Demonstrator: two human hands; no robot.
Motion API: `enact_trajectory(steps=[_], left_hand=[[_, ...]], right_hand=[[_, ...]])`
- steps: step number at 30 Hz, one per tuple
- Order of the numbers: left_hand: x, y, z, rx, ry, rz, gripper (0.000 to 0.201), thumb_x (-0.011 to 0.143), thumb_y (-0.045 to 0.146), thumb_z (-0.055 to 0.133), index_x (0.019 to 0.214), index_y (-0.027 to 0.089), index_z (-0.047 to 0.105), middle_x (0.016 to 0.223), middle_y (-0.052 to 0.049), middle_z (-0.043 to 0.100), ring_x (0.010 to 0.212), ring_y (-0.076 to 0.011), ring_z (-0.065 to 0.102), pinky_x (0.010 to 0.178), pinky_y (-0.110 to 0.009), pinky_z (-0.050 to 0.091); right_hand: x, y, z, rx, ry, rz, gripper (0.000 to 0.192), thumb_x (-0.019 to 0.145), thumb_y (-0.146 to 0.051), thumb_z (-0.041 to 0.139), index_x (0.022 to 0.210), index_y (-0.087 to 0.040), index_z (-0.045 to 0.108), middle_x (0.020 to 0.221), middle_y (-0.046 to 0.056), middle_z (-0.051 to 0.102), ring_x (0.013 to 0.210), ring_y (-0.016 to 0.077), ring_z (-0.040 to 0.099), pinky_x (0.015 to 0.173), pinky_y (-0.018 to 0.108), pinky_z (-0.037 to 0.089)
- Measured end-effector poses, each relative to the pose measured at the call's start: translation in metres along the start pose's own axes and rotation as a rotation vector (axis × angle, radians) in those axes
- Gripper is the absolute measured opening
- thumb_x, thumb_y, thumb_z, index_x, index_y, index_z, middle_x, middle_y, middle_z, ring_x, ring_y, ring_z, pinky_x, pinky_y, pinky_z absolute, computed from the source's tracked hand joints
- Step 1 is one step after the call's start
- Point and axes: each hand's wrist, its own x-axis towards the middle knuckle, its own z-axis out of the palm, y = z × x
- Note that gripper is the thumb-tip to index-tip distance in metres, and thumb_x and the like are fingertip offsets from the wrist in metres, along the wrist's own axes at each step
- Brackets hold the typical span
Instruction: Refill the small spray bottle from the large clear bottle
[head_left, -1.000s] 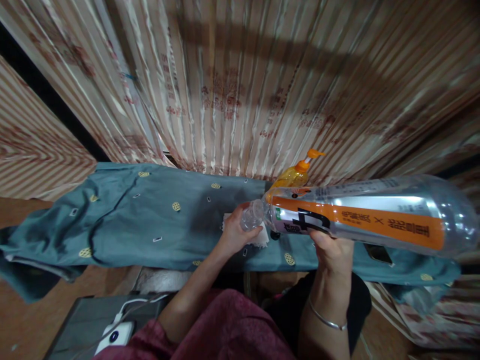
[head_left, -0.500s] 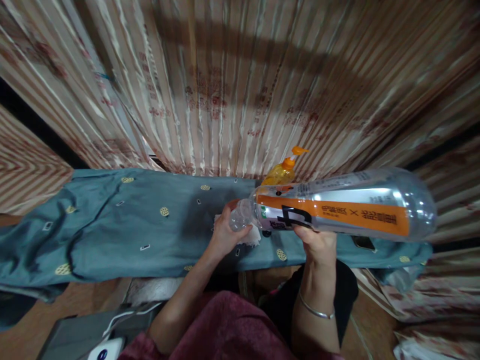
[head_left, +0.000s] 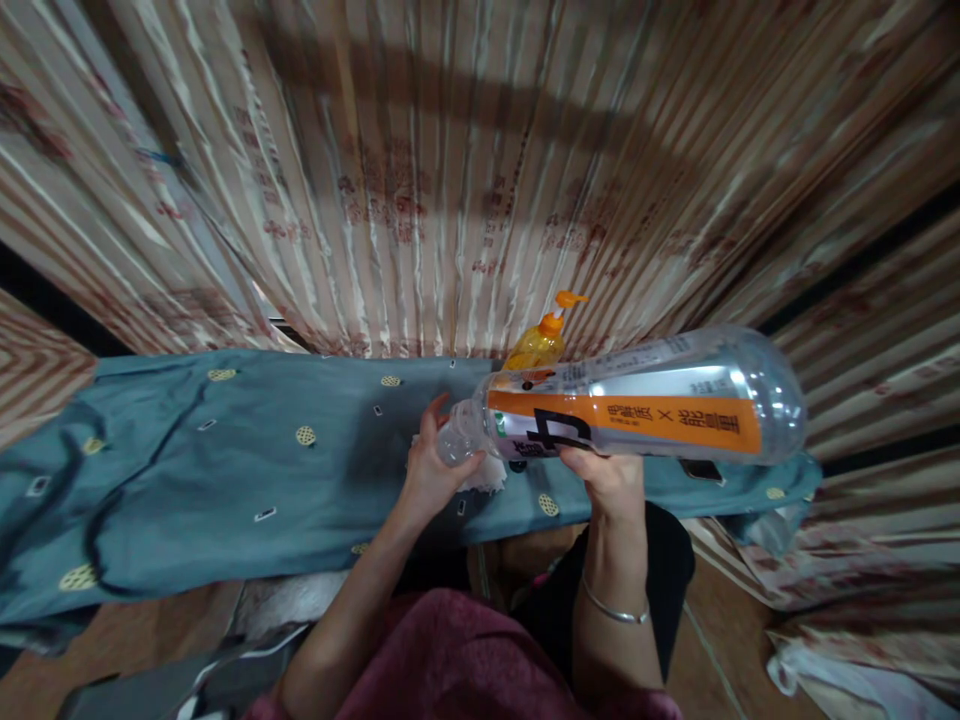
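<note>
A large clear plastic bottle (head_left: 645, 405) with an orange and silver label lies nearly level above the cloth, its neck toward the left. My right hand (head_left: 604, 475) is closed round its underside. Around a small clear container (head_left: 452, 440) at the bottle's mouth, my left hand (head_left: 429, 468) curves its thumb and fingers. The container's exact kind is hard to make out. Under the left hand, a white paper tissue (head_left: 486, 474) shows in part. Behind the large bottle stands a yellow pump bottle (head_left: 536, 345) with an orange pump head.
A teal cloth with pineapple prints (head_left: 225, 470) covers the long narrow table. Striped curtains (head_left: 450, 180) hang right behind it. A dark phone-like object (head_left: 703, 469) lies toward the right end. A grey surface with a white cable (head_left: 247, 655) is at lower left.
The whole view has shifted, so the table, hands and bottle appear farther left. Both hands keep their hold, and the large bottle stays at nearly the same tilt.
</note>
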Motion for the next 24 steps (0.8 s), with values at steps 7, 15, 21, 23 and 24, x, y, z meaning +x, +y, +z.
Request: enact_trajectory(steps=[7,15,21,23,24], left_hand=[[0.0,0.001,-0.001,-0.004,-0.009,-0.017,0.088,0.067,0.027,0.082,0.144,0.021,0.041,0.125,-0.011,0.07,0.114,-0.0294,0.069,0.102,-0.047,0.053],[0.001,-0.001,0.0,-0.012,0.009,0.004,0.088,0.066,0.027,0.081,0.144,0.021,0.041,0.12,-0.009,0.071,0.11,-0.0275,0.071,0.099,-0.044,0.055],[0.001,-0.001,-0.001,-0.004,0.012,0.034,0.089,0.068,0.027,0.081,0.146,0.022,0.038,0.118,-0.008,0.072,0.109,-0.0261,0.071,0.098,-0.042,0.056],[0.002,-0.001,-0.001,0.005,0.01,0.042,0.09,0.068,0.026,0.08,0.147,0.022,0.037,0.119,-0.007,0.071,0.11,-0.0257,0.071,0.098,-0.041,0.056],[0.002,-0.002,-0.001,0.005,0.008,0.046,0.091,0.068,0.026,0.08,0.148,0.023,0.036,0.119,-0.007,0.071,0.11,-0.0255,0.071,0.098,-0.041,0.056]], right_hand=[[0.0,-0.001,0.003,0.036,0.038,0.028,0.046,0.058,-0.039,0.087,0.101,-0.028,0.077,0.105,0.002,0.08,0.106,0.0315,0.074,0.107,0.051,0.055],[0.003,-0.012,0.008,0.082,0.039,0.035,0.048,0.055,-0.037,0.089,0.1,-0.029,0.077,0.107,0.0,0.08,0.108,0.0305,0.073,0.105,0.047,0.056],[0.002,-0.012,0.008,0.12,0.025,0.093,0.045,0.053,-0.036,0.09,0.095,-0.028,0.077,0.098,0.0,0.08,0.102,0.0299,0.074,0.102,0.046,0.058],[0.002,-0.014,0.009,0.103,0.024,0.096,0.045,0.053,-0.036,0.09,0.095,-0.027,0.077,0.096,0.0,0.08,0.103,0.0301,0.074,0.101,0.045,0.058],[0.003,-0.016,0.01,0.088,0.023,0.094,0.044,0.053,-0.037,0.089,0.095,-0.027,0.077,0.095,0.001,0.08,0.103,0.0303,0.074,0.101,0.045,0.058]])
